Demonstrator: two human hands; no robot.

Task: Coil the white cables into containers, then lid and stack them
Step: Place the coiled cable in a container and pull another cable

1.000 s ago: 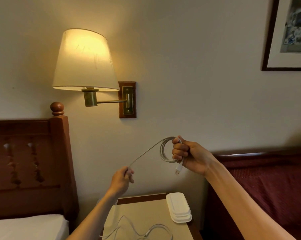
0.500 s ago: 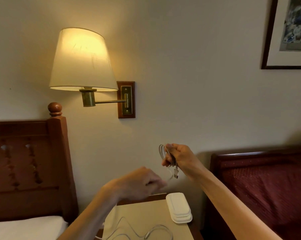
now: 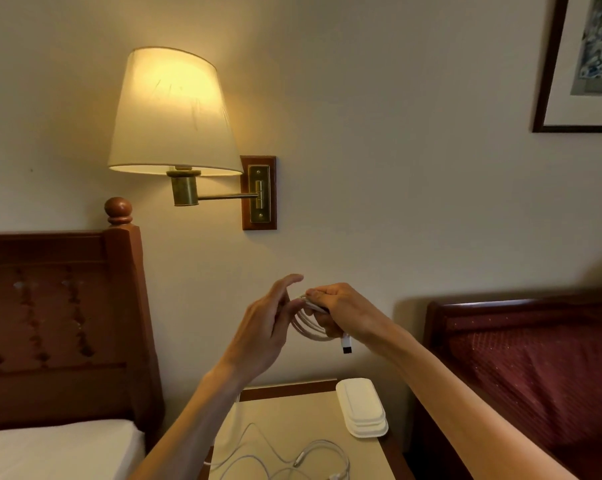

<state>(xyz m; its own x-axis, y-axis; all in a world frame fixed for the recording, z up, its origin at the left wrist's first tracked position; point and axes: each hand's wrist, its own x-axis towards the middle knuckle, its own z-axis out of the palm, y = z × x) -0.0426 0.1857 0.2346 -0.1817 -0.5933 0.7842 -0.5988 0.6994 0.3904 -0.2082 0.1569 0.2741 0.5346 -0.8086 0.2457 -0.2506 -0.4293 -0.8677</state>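
Far left of the left hand (image 3: pixel 261 327) stands a dark wooden headboard (image 3: pixel 60 323) with white bedding (image 3: pixel 53 448) at its foot, and well right of the right hand (image 3: pixel 344 313) a second headboard (image 3: pixel 521 358) is padded in maroon cloth. Above and left of both hands a lit wall lamp (image 3: pixel 171 112) hangs from a brass arm; a framed picture (image 3: pixel 583 64) is high to the right. Below the hands lies a beige nightstand (image 3: pixel 285 420), with a stack of white containers (image 3: pixel 361 407) under the right wrist and loose white cables (image 3: pixel 285 459) below the left forearm. The right hand is curled round a coiled white cable (image 3: pixel 310 327), whose plug (image 3: pixel 346 344) dangles beneath its knuckles. The left hand, just beside it, has its fingers straight, touching the coil's left side.
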